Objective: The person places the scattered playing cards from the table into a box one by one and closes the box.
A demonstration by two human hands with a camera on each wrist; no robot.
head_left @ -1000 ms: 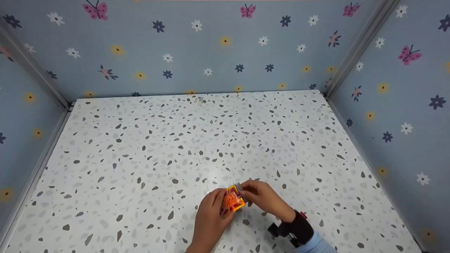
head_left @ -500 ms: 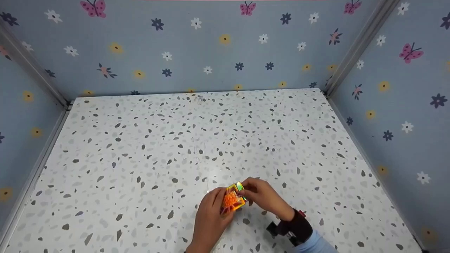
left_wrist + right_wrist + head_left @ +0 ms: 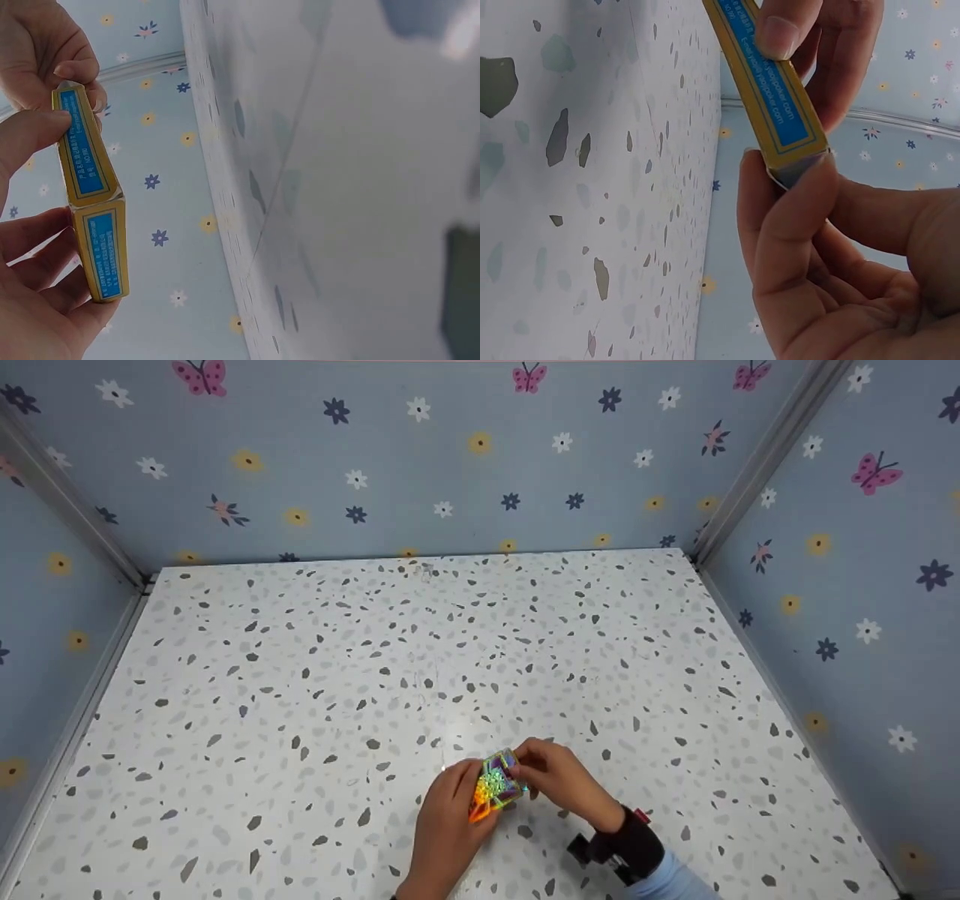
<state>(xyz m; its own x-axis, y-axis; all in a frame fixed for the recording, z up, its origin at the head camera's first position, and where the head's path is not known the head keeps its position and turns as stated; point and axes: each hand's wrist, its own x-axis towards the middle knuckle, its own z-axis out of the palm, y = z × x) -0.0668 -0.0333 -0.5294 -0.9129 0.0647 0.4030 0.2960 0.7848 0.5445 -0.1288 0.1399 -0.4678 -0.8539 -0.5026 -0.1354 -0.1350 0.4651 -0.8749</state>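
Note:
A playing-card box (image 3: 496, 780) is held between both hands near the front of the table. Its broad face glints orange, green and purple in the head view. Yellow edges with blue printed panels show on the card box (image 3: 79, 161) in the left wrist view, where its narrow side looks bent across the middle. My left hand (image 3: 448, 821) grips it from the left, thumb on the narrow side and fingers beneath. Thumb and fingertips of my right hand (image 3: 562, 776) pinch its far right end, around the end flap (image 3: 799, 171). What lies inside the box is hidden.
The white speckled tabletop (image 3: 360, 660) spreads out beyond the hands. Blue flowered panels (image 3: 450, 457) enclose it at the back and both sides. A dark strap with a small camera (image 3: 626, 847) sits on the right wrist.
Reflections on the box have shifted from mostly orange to green and purple as its face tilts slightly. Both hands stay in nearly the same place, still holding it.

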